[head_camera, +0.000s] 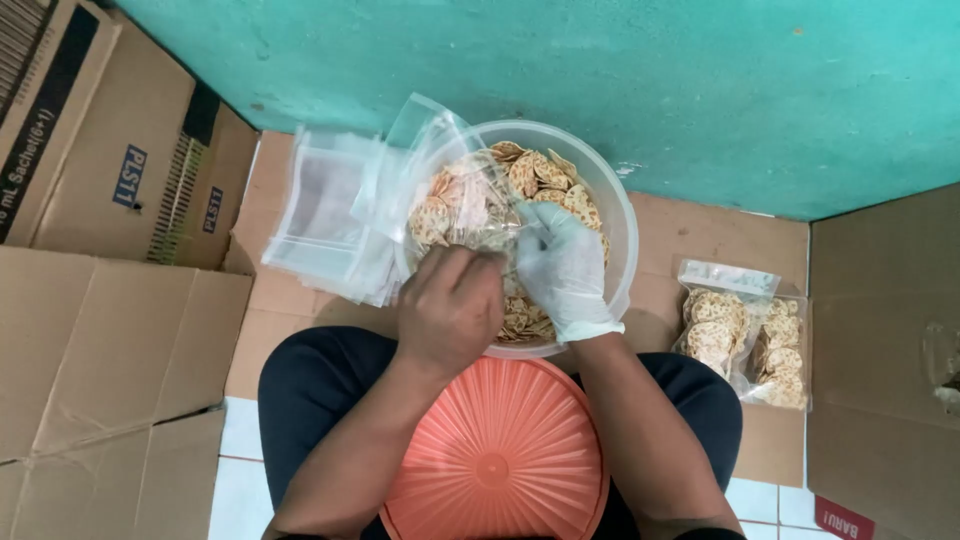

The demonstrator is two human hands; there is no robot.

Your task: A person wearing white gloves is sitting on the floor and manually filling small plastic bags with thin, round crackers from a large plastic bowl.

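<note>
The bare left hand (450, 305) was curled closed around the lower edge of a small clear plastic bag (470, 205) held over a round translucent plastic bowl (618, 215) part-filled with thin, round, speckled crackers (545, 175). The right hand (562, 265), in a thin white glove, had its fingers bent and pinched at the mouth of the same bag, which already seemed to hold several crackers; whether it also gripped loose crackers could not be told. Just to the left of the bowl, a fanned stack of empty clear plastic bags (325, 215) lay on flattened brown cardboard (700, 235) covering the floor, touching the bowl's rim. Two filled clear bags of crackers (745, 335) lay to the right, apart from the bowl. A ribbed, round salmon-coloured plastic lid (495, 455) rested on the person's lap, its far edge tucked just under the bowl. From here the likely trouble was breakage: the crackers looked brittle, and a tight squeeze by the left hand could crush them. The bag's mouth looked slack, so crackers might miss it, though most would fall back into the bowl. The bowl sat partly on the lid, and a shift of the knees could tip it.
</note>
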